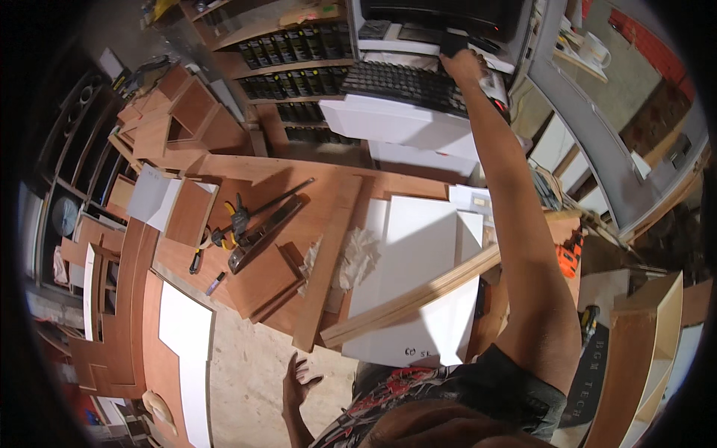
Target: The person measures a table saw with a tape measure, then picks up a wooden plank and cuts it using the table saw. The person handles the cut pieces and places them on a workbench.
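Observation:
My right arm stretches far forward over the workbench to the computer desk. There my right hand (466,67) is closed on a small dark flat object (453,42), whose kind I cannot make out, just below the monitor (441,16). A black keyboard (403,84) lies to the left of that hand. My left hand (299,384) hangs low by the bench's near side, fingers spread, with nothing in it. Just above it is the near end of a long wooden strip (328,269). White panels (407,299) lie on the bench, with a wooden batten (418,293) across them.
A hand plane (263,235), a clamp (237,218), a marker (216,283) and stacked wooden pieces (263,282) lie on the bench's left part. An orange tool (570,255) sits at right. A wooden box frame (635,358) stands at lower right. Shelves hold several black containers (291,46).

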{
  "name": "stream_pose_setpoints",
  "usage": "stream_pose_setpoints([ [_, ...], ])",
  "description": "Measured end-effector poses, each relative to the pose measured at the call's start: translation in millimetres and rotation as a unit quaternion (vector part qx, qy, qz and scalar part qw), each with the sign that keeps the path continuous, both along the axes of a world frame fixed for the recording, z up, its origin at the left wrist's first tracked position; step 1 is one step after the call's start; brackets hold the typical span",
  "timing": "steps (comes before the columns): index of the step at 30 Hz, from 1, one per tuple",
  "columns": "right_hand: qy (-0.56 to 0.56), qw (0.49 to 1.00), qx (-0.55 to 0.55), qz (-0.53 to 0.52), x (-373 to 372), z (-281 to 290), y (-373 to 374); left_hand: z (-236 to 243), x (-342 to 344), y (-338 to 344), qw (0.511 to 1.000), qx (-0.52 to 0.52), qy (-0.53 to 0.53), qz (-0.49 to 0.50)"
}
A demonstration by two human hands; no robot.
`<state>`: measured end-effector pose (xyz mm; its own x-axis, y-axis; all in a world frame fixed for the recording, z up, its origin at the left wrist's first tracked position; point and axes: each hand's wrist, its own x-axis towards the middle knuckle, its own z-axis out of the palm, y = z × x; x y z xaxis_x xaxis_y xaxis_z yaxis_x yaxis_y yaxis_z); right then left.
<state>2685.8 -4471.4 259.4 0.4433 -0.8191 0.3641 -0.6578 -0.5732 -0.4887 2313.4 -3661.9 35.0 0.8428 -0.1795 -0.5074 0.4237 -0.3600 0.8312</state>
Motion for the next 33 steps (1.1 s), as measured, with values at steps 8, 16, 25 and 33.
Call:
stream_pose_setpoints([
  [8,0.045,0.992,0.044,-0.107,51,-16,8,-147,-186,128,0.945,0.209,0.193,0.162],
  [16,-0.088,0.993,-0.07,0.036,21,29,21,-203,-199,132,0.9,0.149,0.35,0.214],
  [25,-0.244,0.885,-0.164,0.361,-140,102,238,-185,-98,159,0.97,0.141,-0.013,0.196],
  [33,-0.243,0.758,-0.053,0.603,-283,98,434,155,-32,-20,0.921,-0.026,-0.324,0.216],
])
